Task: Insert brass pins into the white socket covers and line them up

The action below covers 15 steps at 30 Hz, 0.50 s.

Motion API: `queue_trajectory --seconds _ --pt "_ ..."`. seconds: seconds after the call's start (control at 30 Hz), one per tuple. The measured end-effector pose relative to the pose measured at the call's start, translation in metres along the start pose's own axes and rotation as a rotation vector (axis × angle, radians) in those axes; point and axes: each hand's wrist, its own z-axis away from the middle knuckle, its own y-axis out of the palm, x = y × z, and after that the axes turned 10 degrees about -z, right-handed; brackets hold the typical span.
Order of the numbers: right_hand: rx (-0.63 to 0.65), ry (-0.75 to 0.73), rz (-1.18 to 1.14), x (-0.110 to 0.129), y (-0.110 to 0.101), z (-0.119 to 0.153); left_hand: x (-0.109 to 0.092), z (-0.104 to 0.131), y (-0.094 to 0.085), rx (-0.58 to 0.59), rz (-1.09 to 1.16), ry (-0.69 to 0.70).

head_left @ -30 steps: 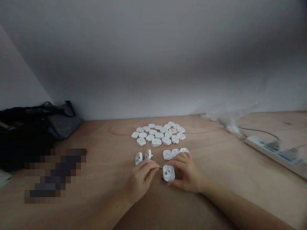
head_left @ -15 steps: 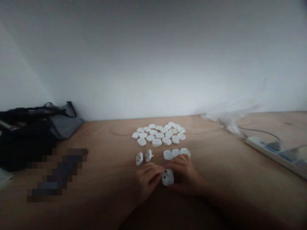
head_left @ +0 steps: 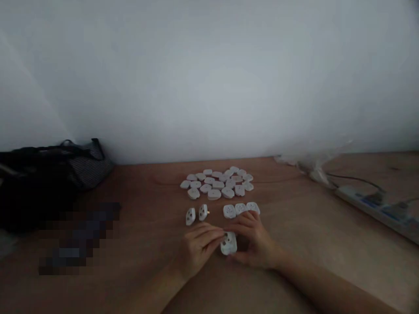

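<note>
Item: white plug cover [head_left: 228, 243], pinched between our left hand [head_left: 198, 248] and right hand [head_left: 253, 240] at 6 o'clock of the wooden table [head_left: 147, 196], now drawn nearer us than before, the loose cover pile [head_left: 216, 183] lying at 12 o'clock

black bag [head_left: 49, 174] left | power strip [head_left: 379, 209] right | wooden table [head_left: 147, 205]

You have a smooth white plastic socket piece [head_left: 228, 243] pinched over a matt, grainy wooden tabletop [head_left: 147, 205], with a woven cloth bag [head_left: 85, 165] and a glossy plastic power strip [head_left: 379, 209] nearby.
</note>
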Motion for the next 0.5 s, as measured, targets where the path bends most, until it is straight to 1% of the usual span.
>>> queue_trajectory --seconds 0.1,0.2,0.27,0.37,0.47,0.5 --pt "0.001 0.014 -0.009 0.000 0.000 0.000 0.001 0.000 -0.002 0.015 0.004 0.052" --pt "-0.014 0.023 -0.032 0.002 -0.001 -0.001 0.000 0.000 -0.004 0.101 -0.025 0.051" --pt "-0.010 0.024 -0.049 0.003 -0.001 -0.001 -0.001 0.000 -0.006 0.136 -0.067 0.038" --pt "-0.043 0.019 -0.046 0.003 0.000 0.000 0.000 0.001 -0.008 0.139 -0.110 0.033" --pt "-0.101 0.021 -0.025 0.000 0.002 0.002 0.002 0.001 -0.011 0.161 -0.090 0.007" --pt "-0.109 0.023 -0.022 -0.001 0.002 0.003 0.003 0.002 -0.011 0.163 -0.076 0.017"
